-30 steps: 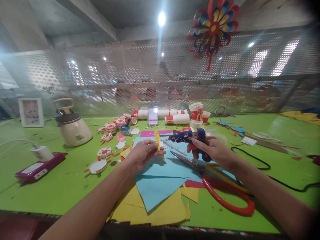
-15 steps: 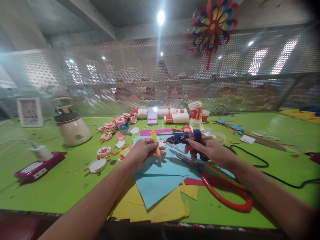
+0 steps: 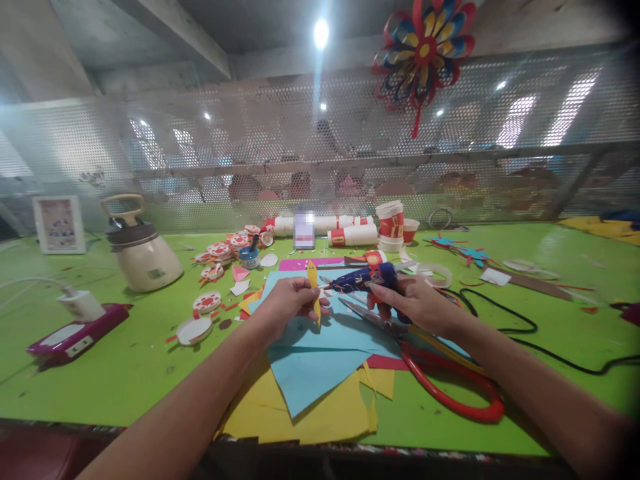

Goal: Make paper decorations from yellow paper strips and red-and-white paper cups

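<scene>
Near the middle, my left hand point(image 3: 293, 301) pinches a narrow yellow paper strip point(image 3: 313, 275) with pointed ends, held upright. My right hand point(image 3: 413, 303) is wrapped round a dark blue glue gun point(image 3: 364, 279) that points left. Its nozzle tip is at the strip, beside my left fingertips; whether they touch is hard to tell. Under both hands lie light blue paper sheets point(image 3: 315, 373), over yellow paper point(image 3: 300, 423). Large scissors with red handles point(image 3: 450, 400) rest below my right hand, blades toward the upper left.
Red-and-white paper discs point(image 3: 207, 303) and a blue jar point(image 3: 249, 257) are at the left. Paper cups point(image 3: 390, 223) and a phone point(image 3: 304, 230) stand behind. A black cable point(image 3: 555, 363) runs right. A purple power strip point(image 3: 80, 337) and a beige kettle point(image 3: 150, 260) sit far left.
The glue gun and my right hand have moved slightly left, bringing the nozzle to the yellow strip. The strip stands more upright in my left hand.
</scene>
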Demonstrator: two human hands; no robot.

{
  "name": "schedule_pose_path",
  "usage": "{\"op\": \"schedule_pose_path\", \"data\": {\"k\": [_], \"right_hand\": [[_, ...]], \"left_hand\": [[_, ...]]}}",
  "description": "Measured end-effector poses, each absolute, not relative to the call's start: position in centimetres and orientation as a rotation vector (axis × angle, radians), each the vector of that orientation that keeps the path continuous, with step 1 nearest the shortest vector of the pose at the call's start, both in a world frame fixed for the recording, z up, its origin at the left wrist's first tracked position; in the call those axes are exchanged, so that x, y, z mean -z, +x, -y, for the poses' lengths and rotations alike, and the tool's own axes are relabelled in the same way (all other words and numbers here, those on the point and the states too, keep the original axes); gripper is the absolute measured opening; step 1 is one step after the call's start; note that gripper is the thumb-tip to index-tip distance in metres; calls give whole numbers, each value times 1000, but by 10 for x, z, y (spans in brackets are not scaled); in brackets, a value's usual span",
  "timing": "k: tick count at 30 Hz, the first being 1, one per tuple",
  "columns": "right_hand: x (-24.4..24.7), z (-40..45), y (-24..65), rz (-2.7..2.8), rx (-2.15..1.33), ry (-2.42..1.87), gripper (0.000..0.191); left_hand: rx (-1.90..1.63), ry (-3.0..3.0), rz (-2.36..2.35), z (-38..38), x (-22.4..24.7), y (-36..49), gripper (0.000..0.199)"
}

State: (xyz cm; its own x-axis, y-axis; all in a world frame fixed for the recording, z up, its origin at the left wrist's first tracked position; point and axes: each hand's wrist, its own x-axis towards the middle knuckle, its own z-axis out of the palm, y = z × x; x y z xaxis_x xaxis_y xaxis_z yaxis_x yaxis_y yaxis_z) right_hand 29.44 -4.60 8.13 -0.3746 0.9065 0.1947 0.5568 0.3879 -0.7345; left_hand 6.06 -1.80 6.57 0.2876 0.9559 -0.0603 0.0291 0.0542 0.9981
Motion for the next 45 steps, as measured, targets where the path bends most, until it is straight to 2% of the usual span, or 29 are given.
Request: {"op": "schedule_pose_path", "data": {"k": [9,16,32,45], "right_hand": [[-81,46,293,2092,-688,-1268,42],[-82,47,293,2080,-761,-1293,42],[-84,50,293,2072,-791,-1292,46],[-83,47,294,2080,-713,-1324,49]], "left_hand": [[-895,1304,-1032,19,-66,60,10],[-903,1292,-1015,19,-67,58,10],[-915,1265,-998,18,-69,57,14],[-895,1289,-981,15,-64,57,7]]}}
